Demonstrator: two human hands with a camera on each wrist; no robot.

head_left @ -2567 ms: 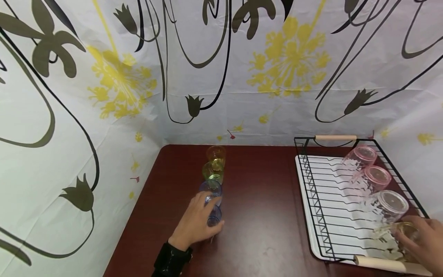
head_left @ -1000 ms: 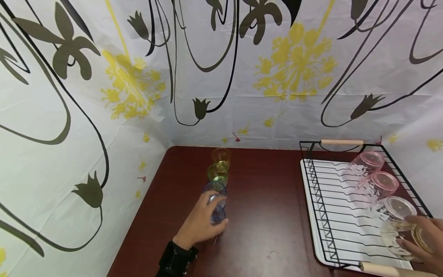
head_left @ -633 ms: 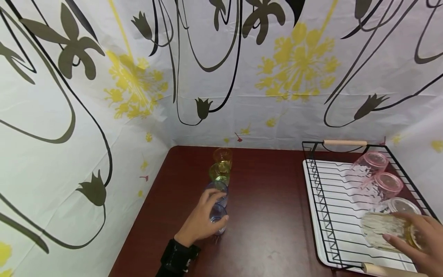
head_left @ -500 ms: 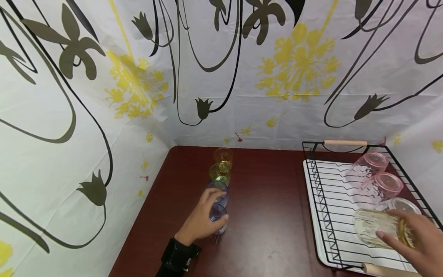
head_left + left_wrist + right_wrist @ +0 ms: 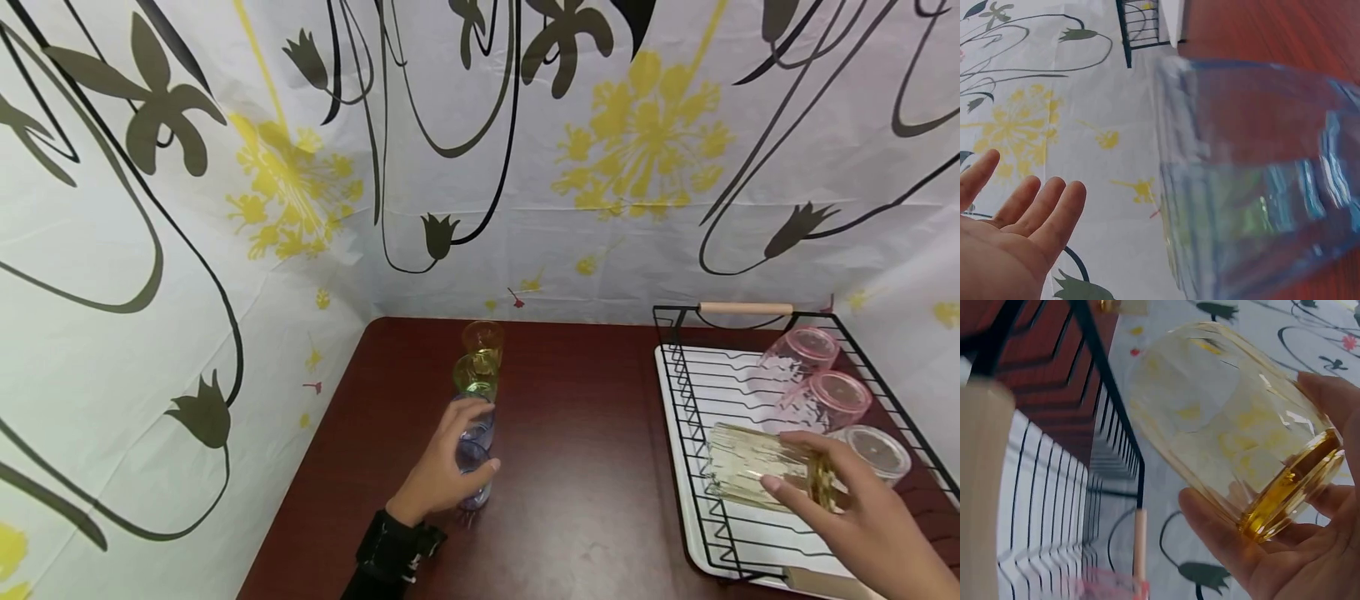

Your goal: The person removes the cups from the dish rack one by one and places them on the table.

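Tumbler of yellow glass (image 5: 750, 467) is nearing left edge of black wire rack (image 5: 677, 372), right hand (image 5: 870, 508) pinching base, left hand (image 5: 435, 471) spread.

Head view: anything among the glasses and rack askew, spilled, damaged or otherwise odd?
Nothing stands out. The pale yellow glass is sideways, but the right hand holds it. The blue glasses and green glass stand in line on the table. No spill or breakage shows around the rack; fine cracks couldn't be seen.
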